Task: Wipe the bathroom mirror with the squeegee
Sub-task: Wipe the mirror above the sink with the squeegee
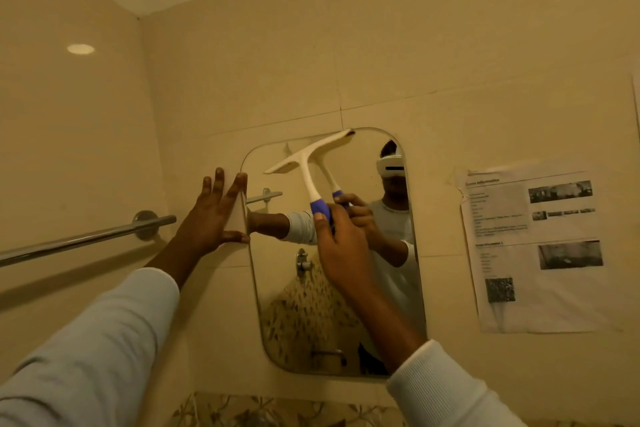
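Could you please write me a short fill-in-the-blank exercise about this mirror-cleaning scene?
The right hand holds the squeegee, whose higher end reaches the mirror's ____ edge.
The left hand rests open at the mirror's ____ edge.
A printed sheet hangs on the mirror's ____ side.
Missing words: top, left, right.

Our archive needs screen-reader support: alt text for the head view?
A right hand grips a white squeegee by its purple handle, blade tilted at the top of a wall mirror. The left hand rests open on the mirror's left edge, near a towel bar.
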{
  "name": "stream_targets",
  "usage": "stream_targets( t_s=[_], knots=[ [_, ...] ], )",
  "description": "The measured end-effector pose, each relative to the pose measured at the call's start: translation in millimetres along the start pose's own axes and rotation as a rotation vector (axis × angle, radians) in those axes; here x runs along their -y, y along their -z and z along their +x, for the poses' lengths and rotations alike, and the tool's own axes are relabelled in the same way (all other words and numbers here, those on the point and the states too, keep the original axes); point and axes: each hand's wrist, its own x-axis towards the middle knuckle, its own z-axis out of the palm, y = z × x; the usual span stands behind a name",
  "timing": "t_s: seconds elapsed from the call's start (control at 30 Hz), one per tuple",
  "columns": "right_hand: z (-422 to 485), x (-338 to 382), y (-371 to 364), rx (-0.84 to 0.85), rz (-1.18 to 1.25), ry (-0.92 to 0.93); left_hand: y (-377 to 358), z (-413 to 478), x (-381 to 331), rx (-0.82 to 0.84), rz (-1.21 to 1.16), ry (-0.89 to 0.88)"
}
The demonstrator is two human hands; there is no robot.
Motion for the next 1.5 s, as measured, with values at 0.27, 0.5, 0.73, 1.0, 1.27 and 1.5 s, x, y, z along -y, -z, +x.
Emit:
stream_targets(
  t_s=[0.27,0.5,0.73,1.0,1.27,1.5],
  knots=[
    [31.1,38.8,-17.5,0.009,-0.303,0.226,3.4,-5.6,-1.6,0.033,-0.059,0.012],
    [73.9,67.9,21.4,0.202,-0.808,0.531,-1.9,-5.4,-1.7,-0.021,-0.052,0.016],
    [93.9,91.9,10.2,0.378,-0.915,0.670,-5.7,-5.4,-3.0,-0.033,0.018,0.020],
    [91.7,85.9,-8.8,0.411,-1.010,0.674,-6.9,-2.4,-2.4,-0.004,0.053,0.046],
    [97.1,82.5,17.5,0.410,-1.000,0.666,-3.4,-5.9,-5.9,-0.030,0.014,0.040],
    [108.2,77.7,65.8,0.392,-0.982,0.620,0.0,-7.2,-7.4,-0.004,0.003,0.037]
  ],
)
